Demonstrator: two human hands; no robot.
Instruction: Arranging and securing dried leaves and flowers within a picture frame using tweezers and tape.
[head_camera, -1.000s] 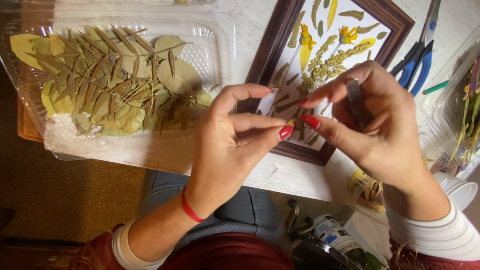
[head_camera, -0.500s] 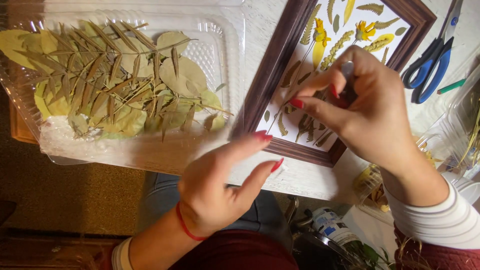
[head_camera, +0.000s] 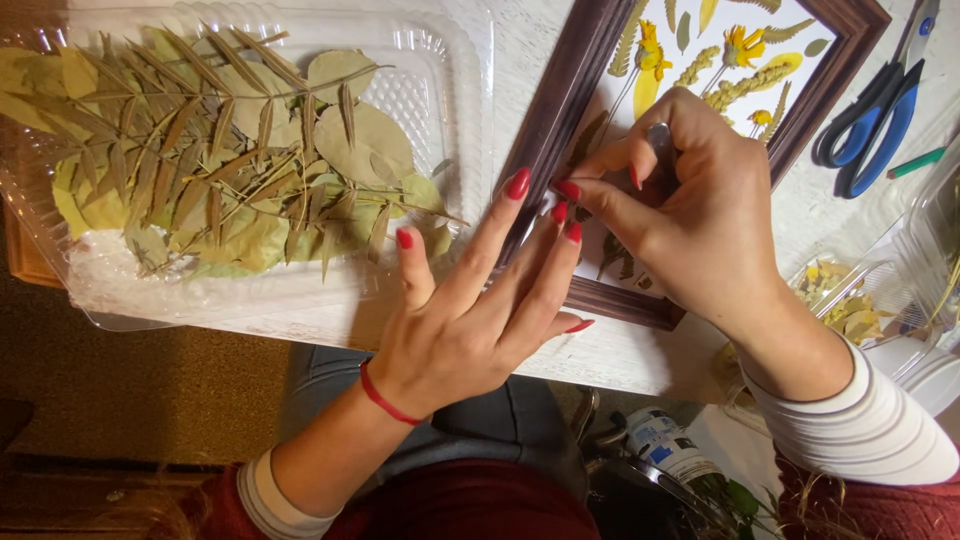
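Over frame, R hand pinched metal tool to place leaves; L hand open, empty, steadying frame edge.

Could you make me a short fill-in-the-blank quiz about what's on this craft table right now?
1. The clear plastic tray holds dried ____.
2. The left hand wears a thin ____ band at the wrist.
3. The right hand works over a picture frame made of dark ____.
4. The scissors beside the frame have ____ handles.

Missing words: leaves; red; wood; blue
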